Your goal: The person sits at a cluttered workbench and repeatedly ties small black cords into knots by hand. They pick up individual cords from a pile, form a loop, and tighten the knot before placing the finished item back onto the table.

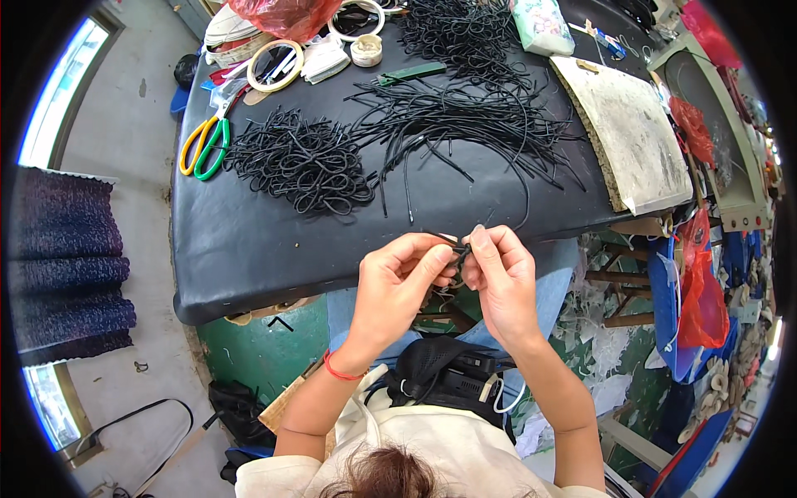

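Both my hands meet at the table's near edge, fingers pinched together round a black cord (466,250). My left hand (403,274) grips it between thumb and fingertips, and my right hand (501,270) pinches it close beside. Part of the cord is hidden behind my fingers, so I cannot tell whether it is knotted there. Just beyond lies a spread bunch of loose black cords (465,116). To its left sits a heap of looped black cords (303,162), and another tangled pile of black cord (457,33) lies farther back.
Scissors with yellow and green handles (212,148) lie at the table's left. Tape rolls (276,66), a green strip (411,74) and a red plastic bag (286,12) are at the back. A worn pale board (627,133) lies at the right; plastic scraps (602,332) litter the floor.
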### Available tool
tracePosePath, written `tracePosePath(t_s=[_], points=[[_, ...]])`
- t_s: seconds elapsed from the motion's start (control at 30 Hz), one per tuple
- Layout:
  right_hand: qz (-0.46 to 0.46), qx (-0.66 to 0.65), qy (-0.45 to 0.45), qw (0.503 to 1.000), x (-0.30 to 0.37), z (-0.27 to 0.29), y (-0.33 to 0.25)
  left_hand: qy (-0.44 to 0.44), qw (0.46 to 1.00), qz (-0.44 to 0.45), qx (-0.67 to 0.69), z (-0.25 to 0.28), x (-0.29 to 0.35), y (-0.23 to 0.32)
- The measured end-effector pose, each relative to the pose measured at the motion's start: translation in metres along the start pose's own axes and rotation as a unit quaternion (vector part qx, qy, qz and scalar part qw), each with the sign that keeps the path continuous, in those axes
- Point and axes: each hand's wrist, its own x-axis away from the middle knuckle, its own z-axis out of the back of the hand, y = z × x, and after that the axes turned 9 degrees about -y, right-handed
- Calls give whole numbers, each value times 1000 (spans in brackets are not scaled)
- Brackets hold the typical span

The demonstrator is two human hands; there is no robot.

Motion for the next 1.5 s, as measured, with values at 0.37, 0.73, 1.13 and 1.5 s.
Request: tracePosePath(t_s=[0.37,0.73,1.13,1.5], points=[[-43,-48,-34,997,-2,7,-8,-10,997,41,67,13,-2,10],[-10,52,-57,997,1,2,-4,1,1000,3,31,9,-4,0],[3,58,-93,994,2,4,-9,34,998,-5,46,2,-2,2],[128,437,-16,890,-46,18,-26,275,918,-180,-224,70,-26,38]])
